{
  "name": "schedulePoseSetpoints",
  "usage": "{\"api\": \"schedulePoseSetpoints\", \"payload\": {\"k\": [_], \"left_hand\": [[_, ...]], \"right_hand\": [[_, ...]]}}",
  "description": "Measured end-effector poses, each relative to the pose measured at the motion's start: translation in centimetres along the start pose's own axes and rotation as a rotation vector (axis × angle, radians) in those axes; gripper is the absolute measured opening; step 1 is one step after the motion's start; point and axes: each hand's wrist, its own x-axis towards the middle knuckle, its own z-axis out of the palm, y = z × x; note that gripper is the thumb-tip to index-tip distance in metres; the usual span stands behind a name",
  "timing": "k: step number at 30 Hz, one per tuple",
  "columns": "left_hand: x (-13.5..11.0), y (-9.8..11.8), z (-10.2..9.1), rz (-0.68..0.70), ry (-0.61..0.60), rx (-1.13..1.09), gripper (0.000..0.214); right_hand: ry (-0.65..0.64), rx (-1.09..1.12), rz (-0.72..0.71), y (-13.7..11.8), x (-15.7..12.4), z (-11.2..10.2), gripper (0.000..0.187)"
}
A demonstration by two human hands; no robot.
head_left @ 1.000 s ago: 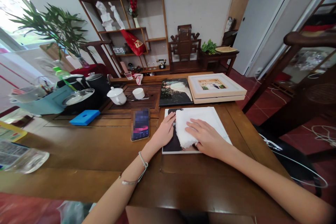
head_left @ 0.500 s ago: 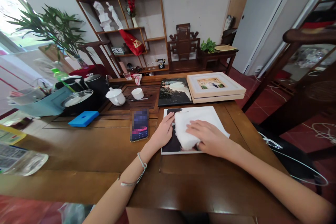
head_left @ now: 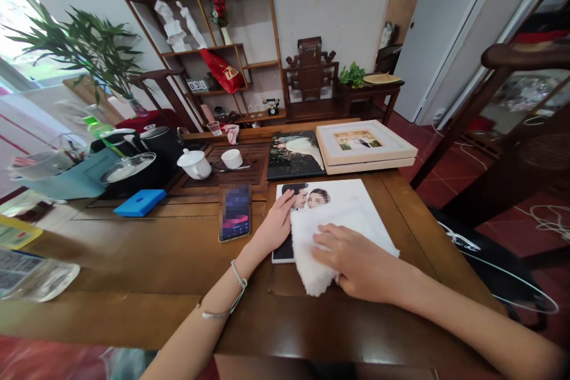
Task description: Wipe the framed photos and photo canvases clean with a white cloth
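A photo panel (head_left: 347,188), white with a printed picture of two people, lies flat on the wooden table (head_left: 249,320) in front of me. My left hand (head_left: 276,222) rests on its left side, fingers stretched out towards the printed picture. A white fluffy cloth (head_left: 307,240) covers much of the panel's lower part and hangs past its near edge. Over the cloth, my right hand (head_left: 356,258) presses down with bent fingers, gripping it. The thumb side is partly hidden.
Behind the panel lie a dark photo panel (head_left: 294,157) and stacked white frames (head_left: 367,145). Left of my hands are a phone (head_left: 234,214), a blue block (head_left: 140,202), a white lidded teapot (head_left: 194,164) and a white cup (head_left: 232,159). A wooden chair (head_left: 485,178) stands at the right.
My right hand has drawn the cloth down towards me, past the panel's near edge. More of the printed picture now shows at the top. My left hand has stayed nearly in place.
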Motion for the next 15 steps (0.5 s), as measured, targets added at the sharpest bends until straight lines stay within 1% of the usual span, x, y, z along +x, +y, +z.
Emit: {"api": "schedulePoseSetpoints", "payload": {"k": [1,3,6,9,10,12,13,15], "left_hand": [[0.0,0.0,-0.1,0.002,-0.007,-0.002,0.045],[0.1,0.1,-0.1,0.003,-0.010,0.001,0.045],[0.0,0.2,-0.1,-0.012,0.006,0.008,0.045],[-0.1,0.2,-0.1,-0.020,0.004,0.023,0.045],[-0.1,0.2,0.0,-0.016,0.006,0.027,0.044],[-0.2,0.1,0.0,-0.002,0.021,0.027,0.044],[-0.2,0.0,0.1,0.006,0.031,0.024,0.044],[-0.2,-0.1,0.1,0.022,0.042,0.022,0.044]], "right_hand": [[0.014,0.030,-0.006,0.2,0.0,0.1,0.045],[0.079,0.057,0.046,1.5,0.3,0.5,0.050],[0.166,0.025,0.185,4.4,0.8,1.2,0.054],[0.179,-0.075,0.355,6.6,1.2,1.2,0.048],[0.167,-0.115,0.405,6.8,1.2,1.1,0.046],[0.117,-0.181,0.467,6.1,1.2,0.7,0.043],[0.083,-0.202,0.472,5.4,1.1,0.5,0.041],[0.026,-0.221,0.431,3.3,0.9,0.2,0.036]]}}
